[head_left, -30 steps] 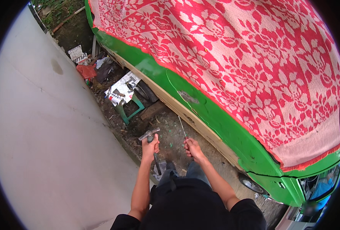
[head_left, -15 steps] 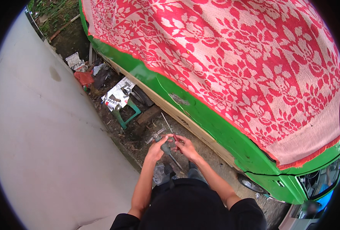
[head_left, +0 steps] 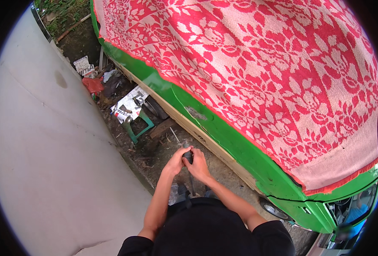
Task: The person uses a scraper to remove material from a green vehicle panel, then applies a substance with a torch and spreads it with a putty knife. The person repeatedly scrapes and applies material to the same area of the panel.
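Note:
Both hands are close together in front of my body, closed around a grey cylindrical metal part. My left hand wraps it from the left, and my right hand grips it from the right with the thumb along it. A thin rod runs from the part down toward my body. Just beyond my fingers a slim metal screwdriver shaft points up and left. Its red handle is hidden now, and which hand has it cannot be told.
A green stool stands ahead, with metal parts on a printed white sheet by it. To the right runs a green vehicle under a red-and-pink floral blanket. A large pale curved surface borders the left.
My right hand has moved in onto the grey part beside my left hand. The part now stands more upright, and the red screwdriver handle has gone out of sight.

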